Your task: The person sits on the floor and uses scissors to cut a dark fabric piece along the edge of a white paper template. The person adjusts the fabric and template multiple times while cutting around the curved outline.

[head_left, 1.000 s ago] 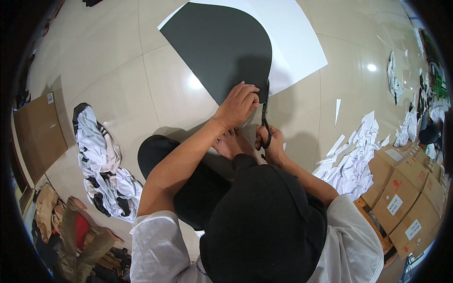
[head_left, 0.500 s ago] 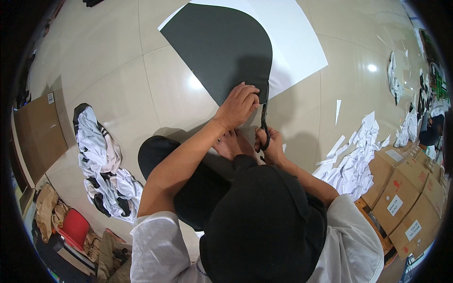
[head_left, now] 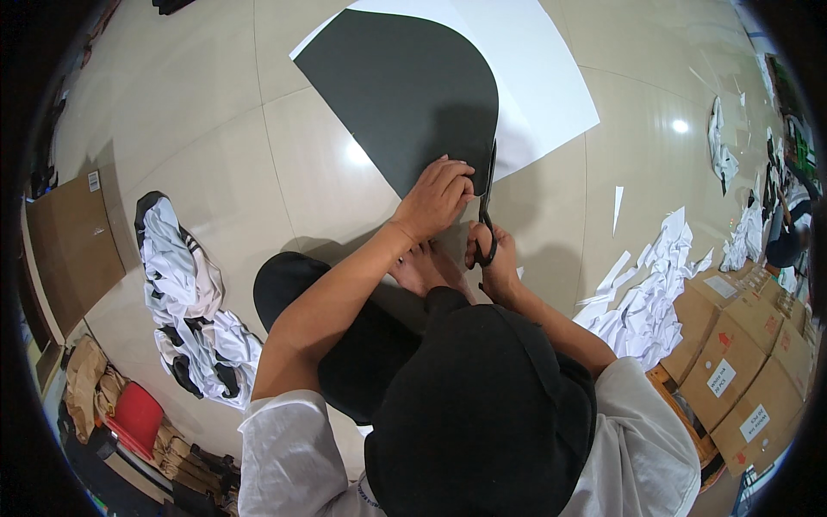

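The right hand (head_left: 497,263) has its fingers wrapped around the handles of the black scissors (head_left: 485,205), and the blades point away from the body. The left hand (head_left: 437,196) rests with bent fingers on the near end of the dark sheet (head_left: 405,95). It presses there, but its thumb is hidden, so I cannot tell if it also pinches the edge.

The dark sheet spreads ahead of the left hand, and its rounded side is toward the right. The white sheet (head_left: 547,95) appears to lie under it, and shows ahead and to the right of both hands.

Compared with half a second ago, the scissors are a little farther forward and their blades show more clearly, along the right edge of the dark sheet. The left hand has kept almost the same place. In my judgement, this means the cutting advances only slightly, following the dark border, while the left hand steadies the material.

Below the left hand, a bare foot (head_left: 419,267) is near its wrist. Beyond the right hand, farther right, lie a thin white strip (head_left: 618,209) and a heap of white scraps (head_left: 642,310).
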`<state>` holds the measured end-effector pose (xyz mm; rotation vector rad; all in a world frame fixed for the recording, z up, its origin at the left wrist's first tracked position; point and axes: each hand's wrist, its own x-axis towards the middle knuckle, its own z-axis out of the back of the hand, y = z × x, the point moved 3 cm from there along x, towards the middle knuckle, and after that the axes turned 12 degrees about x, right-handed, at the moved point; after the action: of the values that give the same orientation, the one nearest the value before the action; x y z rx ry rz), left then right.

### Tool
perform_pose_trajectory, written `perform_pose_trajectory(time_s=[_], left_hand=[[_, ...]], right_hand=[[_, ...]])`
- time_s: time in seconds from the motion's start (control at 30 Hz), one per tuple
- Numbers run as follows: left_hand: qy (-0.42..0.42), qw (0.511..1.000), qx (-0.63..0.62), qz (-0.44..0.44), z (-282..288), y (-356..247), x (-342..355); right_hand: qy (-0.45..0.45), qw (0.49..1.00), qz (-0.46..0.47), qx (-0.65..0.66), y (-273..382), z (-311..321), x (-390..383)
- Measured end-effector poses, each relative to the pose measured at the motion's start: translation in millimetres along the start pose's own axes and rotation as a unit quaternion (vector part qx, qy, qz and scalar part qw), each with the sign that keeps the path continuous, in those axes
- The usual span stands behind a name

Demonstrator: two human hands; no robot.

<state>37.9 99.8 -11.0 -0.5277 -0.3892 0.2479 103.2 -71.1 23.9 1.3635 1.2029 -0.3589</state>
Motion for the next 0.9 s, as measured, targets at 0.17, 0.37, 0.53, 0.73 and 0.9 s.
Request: perform_pose_trajectory(time_s=[0.17,0.37,0.53,0.73,0.9], left_hand=[[0.005,1.000,-0.012,0.005,0.6,0.5,-0.5],[-0.002,1.000,0.001,-0.002,1.1,0.4,0.3],[-0.007,1.000,0.002,-0.006,3.0,-0.9,0.8],[-0.002,1.000,0.001,-0.001,1.5,0.6,1.0],[0.003,1.000,-0.004,0.004,1.1,0.1,1.1]], right_hand=[[-0.010,1.000,-0.005,0.010,0.4,-3.3,2.5],[-0.017,1.000,0.003,0.016,0.4,-3.8,3.8],[-0.024,1.000,0.010,0.010,-0.7,-3.4,4.9],[-0.032,0.999,0.013,0.015,-1.5,-4.2,3.6],[-0.028,0.999,0.015,0.012,-5.1,-0.7,5.4]])
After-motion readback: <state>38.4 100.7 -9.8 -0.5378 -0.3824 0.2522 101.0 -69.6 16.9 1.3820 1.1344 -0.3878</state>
